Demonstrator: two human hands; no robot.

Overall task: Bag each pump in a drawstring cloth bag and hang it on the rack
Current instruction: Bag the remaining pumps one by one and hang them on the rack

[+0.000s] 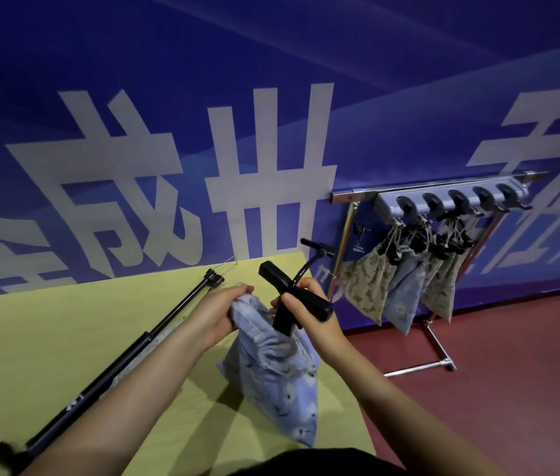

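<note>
I've got my left hand [218,312] pinching the rim of the blue drawstring bag [278,376], holding its mouth open above the yellow table [48,338]. My right hand [309,312] is clamped around the pump [294,297] just below its black T-handle, and the pump's body is sliding down into the bag. Most of it is already hidden by the cloth, though I can't quite tell how deep it sits. The thin hose loops up beside my right fingers.

A second pump [110,365] lies long and flat on the table to my left, not yet bagged. Over on the right, the rack [450,201] stands on the red floor with several filled bags [399,283] hanging from its hooks by their cords.

The risks from here: that hose could snag on the rim and bunch the cloth, so the mouth won't draw shut. If my left pinch slips, the bag sags and the pump tips out over the table edge, which is close. And the wide handle may stop the cord closing cleanly.
</note>
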